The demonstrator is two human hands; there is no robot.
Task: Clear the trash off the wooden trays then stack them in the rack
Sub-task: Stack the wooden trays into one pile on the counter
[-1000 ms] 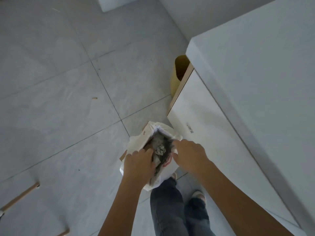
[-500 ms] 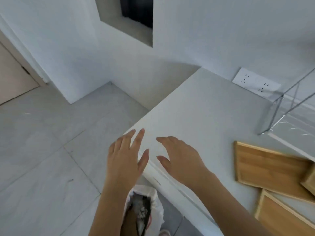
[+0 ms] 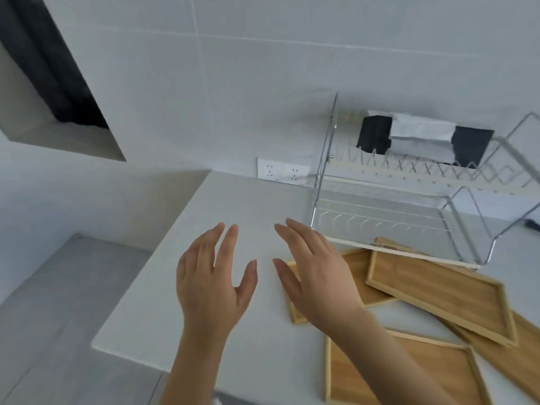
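Several bare wooden trays lie overlapping on the white counter point(image 3: 251, 200) at the lower right: one on top point(image 3: 438, 290), one under my right hand point(image 3: 356, 276), one nearest me point(image 3: 409, 375). No trash shows on them. A two-tier chrome wire rack point(image 3: 409, 206) stands behind them against the wall, with no trays in it. My left hand point(image 3: 213, 282) hovers open over bare counter. My right hand point(image 3: 312, 273) is open too, fingers spread, above the left end of a tray. Neither hand holds anything.
A white double wall socket point(image 3: 282, 172) sits left of the rack. Behind the rack's top tier is a dark opening with a white cloth or paper point(image 3: 420, 131). The counter's left edge drops to a grey tiled floor point(image 3: 58, 317). A recessed dark niche point(image 3: 58, 92) is at upper left.
A second ago both hands held a white trash bag down by the floor. They let go of it, rose empty, and the view swung up and right to the counter, trays and rack.
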